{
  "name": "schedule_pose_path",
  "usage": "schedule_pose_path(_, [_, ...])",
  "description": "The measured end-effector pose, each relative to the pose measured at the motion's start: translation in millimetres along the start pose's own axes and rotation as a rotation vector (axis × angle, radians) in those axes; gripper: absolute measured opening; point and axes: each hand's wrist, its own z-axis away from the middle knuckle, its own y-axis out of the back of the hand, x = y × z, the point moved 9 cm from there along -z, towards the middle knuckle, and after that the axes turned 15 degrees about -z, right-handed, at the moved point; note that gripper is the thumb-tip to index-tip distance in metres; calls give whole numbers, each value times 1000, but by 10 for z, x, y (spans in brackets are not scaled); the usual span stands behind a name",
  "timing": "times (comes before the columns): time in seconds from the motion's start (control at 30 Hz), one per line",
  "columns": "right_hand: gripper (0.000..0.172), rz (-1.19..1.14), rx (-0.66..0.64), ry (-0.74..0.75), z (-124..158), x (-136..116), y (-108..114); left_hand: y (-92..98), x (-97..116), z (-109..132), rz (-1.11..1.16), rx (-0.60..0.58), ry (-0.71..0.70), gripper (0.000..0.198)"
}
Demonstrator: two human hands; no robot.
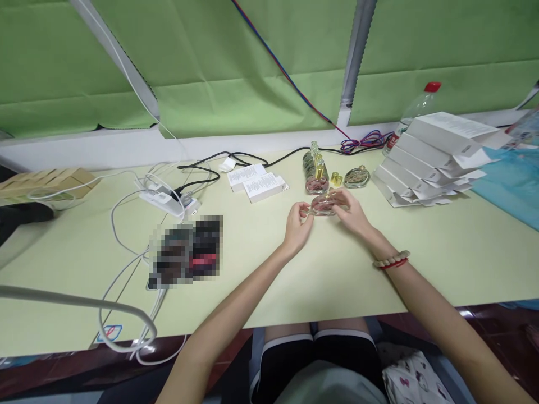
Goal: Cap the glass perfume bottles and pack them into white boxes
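Note:
Both hands hold one small clear perfume bottle (323, 205) with a pinkish pattern, lying on its side just above the pale green table (261, 264). My left hand (298, 227) pinches its left end with curled fingers. My right hand (350, 212) grips its right side; a bead bracelet with a red cord (391, 261) circles that wrist. Just behind stand more bottles (316, 178), a gold cap (336, 179) and a round flat bottle (357, 177).
A stack of flat white boxes (433, 160) sits at the right, with a red-capped plastic bottle (415, 109) behind. Two small white boxes (256, 180) lie in the middle. A power strip (162, 201), white cables and a blurred patch (187, 252) are at the left. Cardboard boxes (46, 182) lie far left.

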Motion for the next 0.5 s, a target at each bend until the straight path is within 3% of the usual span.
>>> schedule_pose_path(0.2, [17, -96, -171, 17, 111, -140, -336, 75, 18, 11, 137, 50, -20, 24])
schedule_pose_path(0.33, [27, 241, -182, 155, 127, -189, -363, 57, -36, -11, 219, 35, 13, 22])
schedule_pose_path(0.5, [45, 588, -128, 105, 42, 84, -248, -12, -54, -10, 269, -26, 60, 23])
